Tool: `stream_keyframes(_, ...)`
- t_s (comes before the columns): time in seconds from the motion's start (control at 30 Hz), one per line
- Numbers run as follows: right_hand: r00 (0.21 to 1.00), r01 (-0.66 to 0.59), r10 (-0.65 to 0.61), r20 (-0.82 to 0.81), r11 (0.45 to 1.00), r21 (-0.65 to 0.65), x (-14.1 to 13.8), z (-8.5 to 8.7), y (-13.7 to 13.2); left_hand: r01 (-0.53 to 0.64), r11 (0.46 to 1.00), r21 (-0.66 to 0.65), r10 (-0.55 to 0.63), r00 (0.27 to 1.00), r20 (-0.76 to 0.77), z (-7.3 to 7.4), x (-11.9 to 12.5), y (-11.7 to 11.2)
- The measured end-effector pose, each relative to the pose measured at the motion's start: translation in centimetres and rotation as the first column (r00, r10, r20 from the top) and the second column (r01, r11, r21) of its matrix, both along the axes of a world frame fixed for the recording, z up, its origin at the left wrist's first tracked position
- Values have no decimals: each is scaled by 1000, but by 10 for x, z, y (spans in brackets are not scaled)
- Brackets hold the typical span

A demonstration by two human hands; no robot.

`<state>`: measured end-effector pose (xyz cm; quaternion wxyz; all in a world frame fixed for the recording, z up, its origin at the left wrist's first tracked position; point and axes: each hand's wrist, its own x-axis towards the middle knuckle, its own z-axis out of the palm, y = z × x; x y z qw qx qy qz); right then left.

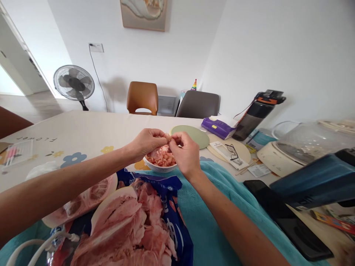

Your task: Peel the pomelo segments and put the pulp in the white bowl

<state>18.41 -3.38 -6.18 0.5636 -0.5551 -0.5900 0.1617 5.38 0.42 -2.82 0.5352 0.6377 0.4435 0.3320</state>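
My left hand (146, 142) and my right hand (186, 153) meet above a white bowl (159, 168) of pink fruit pieces, likely pomelo flesh. Both hands pinch one small pink piece (167, 137) between their fingertips. Close to me lies a blue plastic bag (172, 210) heaped with pink pomelo peel and pith (127, 225). A peeled pomelo half (83, 199) rests left of the bag, under my left forearm. A teal towel (230, 207) covers the table beneath the bag and my right arm.
A green round plate (194, 135), a purple tissue pack (219, 127), glasses on a booklet (230, 151) and a dark bottle (255, 114) stand behind the bowl. A black phone (288, 221) and an appliance with clear lid (302, 144) lie right. Two chairs and a fan stand beyond.
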Motion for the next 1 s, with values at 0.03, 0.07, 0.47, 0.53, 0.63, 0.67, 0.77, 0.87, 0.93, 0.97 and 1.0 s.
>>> stream_keyframes(0.03, 1000, 10, -10, 4, 1000, -2, 0, 0, 0, 4, 1000, 0, -4, 1000, -1, -1, 0, 1)
stream_keyframes(0.07, 1000, 19, -19, 4, 1000, -5, 0, 0, 0, 8, 1000, -1, -8, 1000, 0, -1, 0, 1)
stream_keyframes(0.47, 994, 12, -19, -111, 998, -63, 12, -4, 12, -3, 998, -61, 3, 1000, 1, -4, -9, 3)
stream_keyframes(0.53, 990, -21, 9, -143, 996, -82, 13, -4, 13, 2, 998, -58, -3, 1000, -13, -6, -13, 8)
stream_keyframes(0.63, 984, -58, 40, -173, 993, -99, 14, -4, 13, 18, 999, -40, -19, 999, -44, -9, -17, 16)
stream_keyframes(0.67, 982, -65, 45, -183, 992, -103, 14, -4, 14, 16, 999, -31, -17, 998, -57, -10, -17, 18)
stream_keyframes(0.77, 974, -85, 60, -218, 991, -107, 15, -4, 14, 12, 1000, -2, -13, 996, -92, -11, -17, 22)
stream_keyframes(0.87, 954, -128, 91, -284, 985, -113, 16, -3, 15, 17, 1000, 25, -14, 993, -117, -10, -17, 21)
stream_keyframes(0.93, 933, -154, 104, -344, 981, -119, 16, -3, 15, 8, 999, 38, -3, 992, -129, -9, -16, 20)
stream_keyframes(0.97, 922, -160, 105, -372, 980, -118, 16, -3, 15, 3, 999, 43, 3, 991, -137, -8, -16, 20)
stream_keyframes(1.0, 913, -162, 104, -395, 980, -116, 16, -3, 15, -3, 999, 45, 10, 989, -148, -7, -16, 19)
